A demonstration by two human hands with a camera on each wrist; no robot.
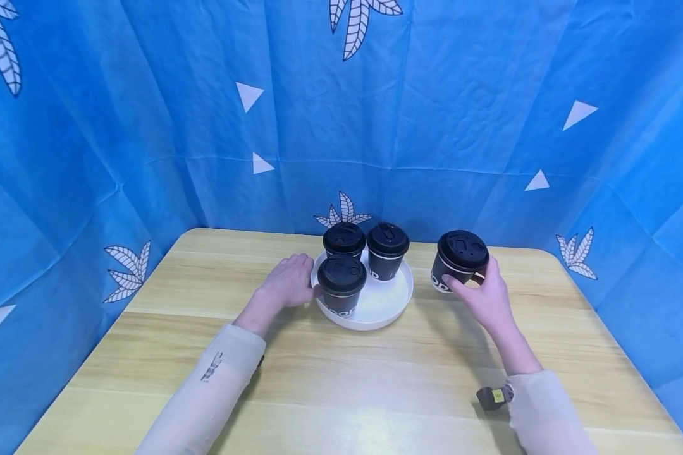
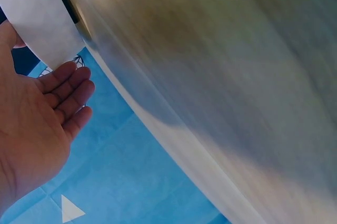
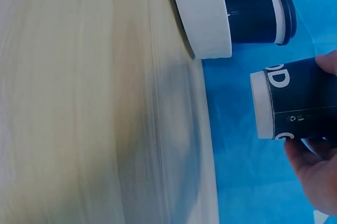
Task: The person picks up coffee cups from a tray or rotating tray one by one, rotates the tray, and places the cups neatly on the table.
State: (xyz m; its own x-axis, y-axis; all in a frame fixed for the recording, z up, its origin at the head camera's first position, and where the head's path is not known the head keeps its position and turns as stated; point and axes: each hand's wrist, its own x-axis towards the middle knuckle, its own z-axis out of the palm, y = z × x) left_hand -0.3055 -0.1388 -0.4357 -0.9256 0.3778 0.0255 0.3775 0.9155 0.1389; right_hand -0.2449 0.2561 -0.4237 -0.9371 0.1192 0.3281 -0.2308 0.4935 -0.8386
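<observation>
Grips cup (image 1: pixel 458 258) with right hand (image 1: pixel 486 298) near worktop's (image 1: pixel 375 385) far edge, right of tray (image 1: pixel 380 303) — reads “OD” (image 3: pixel 279 78), plus small recycling mark (image 3: pixel 293 119) seen only from right wrist. Touches tray's left edge with left hand (image 1: pixel 288 282) — fingers loose.

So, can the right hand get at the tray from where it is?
Likely yes: the right hand grips a cup to the right of the tray, with nothing visible between cup and tray. Its front right is bare; three other cups stand toward the back and left.
</observation>
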